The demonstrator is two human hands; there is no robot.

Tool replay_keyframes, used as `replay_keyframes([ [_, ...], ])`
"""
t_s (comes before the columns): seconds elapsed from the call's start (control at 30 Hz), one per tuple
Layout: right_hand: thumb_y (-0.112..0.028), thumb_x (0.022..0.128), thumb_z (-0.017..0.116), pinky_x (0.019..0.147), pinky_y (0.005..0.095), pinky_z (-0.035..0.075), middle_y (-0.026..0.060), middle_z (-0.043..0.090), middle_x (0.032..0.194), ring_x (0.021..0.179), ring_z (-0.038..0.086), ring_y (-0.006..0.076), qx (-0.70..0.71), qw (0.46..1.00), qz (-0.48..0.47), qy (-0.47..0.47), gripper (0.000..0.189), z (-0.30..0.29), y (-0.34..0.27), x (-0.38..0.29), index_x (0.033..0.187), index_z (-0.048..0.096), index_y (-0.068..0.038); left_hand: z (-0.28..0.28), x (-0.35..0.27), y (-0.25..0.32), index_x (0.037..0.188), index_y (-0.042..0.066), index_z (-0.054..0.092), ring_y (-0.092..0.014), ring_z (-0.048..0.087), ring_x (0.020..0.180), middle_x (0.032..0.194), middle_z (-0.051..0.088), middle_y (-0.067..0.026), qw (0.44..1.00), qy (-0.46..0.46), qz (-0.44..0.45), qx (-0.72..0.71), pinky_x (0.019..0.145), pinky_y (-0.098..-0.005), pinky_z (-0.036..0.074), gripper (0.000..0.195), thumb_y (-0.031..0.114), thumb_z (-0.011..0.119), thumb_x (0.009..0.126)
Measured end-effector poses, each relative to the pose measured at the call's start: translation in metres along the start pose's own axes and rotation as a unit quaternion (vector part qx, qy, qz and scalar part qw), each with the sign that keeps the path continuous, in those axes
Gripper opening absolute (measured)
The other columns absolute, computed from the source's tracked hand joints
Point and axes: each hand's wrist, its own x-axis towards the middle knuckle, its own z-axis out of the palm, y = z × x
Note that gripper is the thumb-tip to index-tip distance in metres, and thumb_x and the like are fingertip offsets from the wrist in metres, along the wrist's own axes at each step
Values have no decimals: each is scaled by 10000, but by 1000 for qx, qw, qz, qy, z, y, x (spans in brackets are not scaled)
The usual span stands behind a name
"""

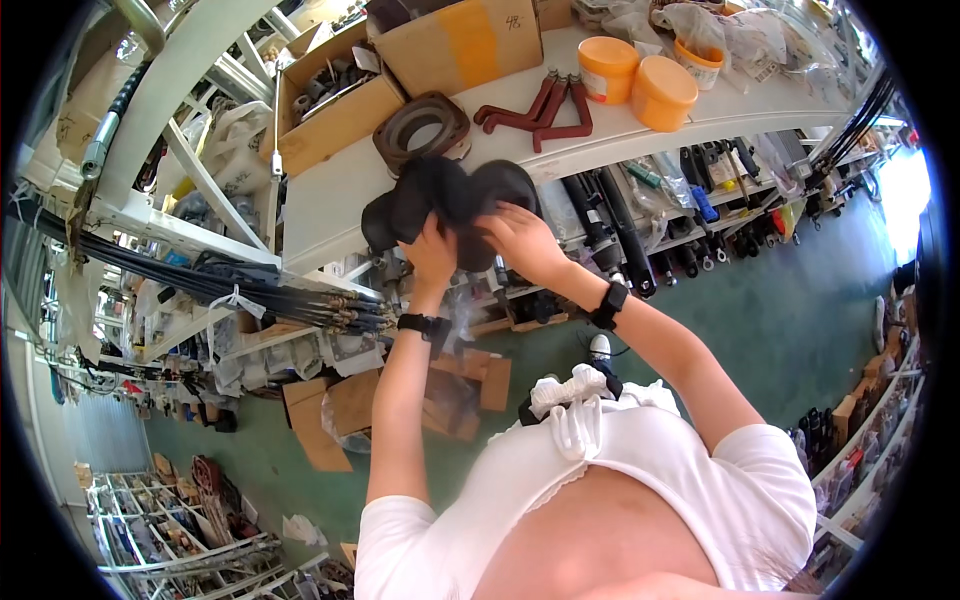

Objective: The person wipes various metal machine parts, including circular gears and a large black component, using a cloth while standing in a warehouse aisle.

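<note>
Dark, thick black rounded parts (442, 195), which look like rubber hose pieces, are bunched in front of me at the shelf's front edge. My left hand (431, 259) grips them from below on the left. On the right, my right hand (525, 240) has its fingers curled over the same bundle. Where one piece ends and another begins is hard to tell. Just behind the bundle lies a brown metal ring flange (457, 124) with a round opening, partly covered by the black parts.
Dark red bent metal levers (559, 112) and orange plastic tubs (664, 94) stand on the white shelf (517, 142). Open cardboard boxes (341, 124) are at the back left. A bundle of black cables (300, 296) juts out at left; flattened cardboard (330, 427) lies on the green floor.
</note>
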Motion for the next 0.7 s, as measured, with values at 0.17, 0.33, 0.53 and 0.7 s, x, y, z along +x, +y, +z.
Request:
replay_keyframes([
  [0.17,-75,705,570,753,389,417,120,537,843,847,505,320,22,1000,7,12,325,-9,0,-1,1022,499,-62,-9,3,9,1103,6,476,-371,464,983,1016,530,-190,999,-18,-32,-33,827,-452,327,404,179,575,751],
  [0.33,-99,686,591,773,384,390,132,509,884,860,469,319,-38,997,30,60,398,-20,-13,32,1060,475,-33,-29,30,1,1099,10,464,-325,432,869,936,489,-149,989,72,-126,15,835,-395,294,330,217,501,845],
  [0.53,-144,636,624,863,355,342,103,499,880,885,476,269,-109,993,42,12,462,-2,-16,55,1051,465,-15,-18,13,-47,1073,95,513,-287,429,792,796,456,-96,991,45,5,128,857,-443,289,344,343,455,842],
  [0.7,-122,660,584,829,340,358,80,484,843,852,464,247,-154,988,9,25,364,11,-12,51,1000,498,-21,-7,11,-52,1064,101,505,-281,393,737,751,404,-74,982,104,29,154,840,-443,281,353,372,383,874],
])
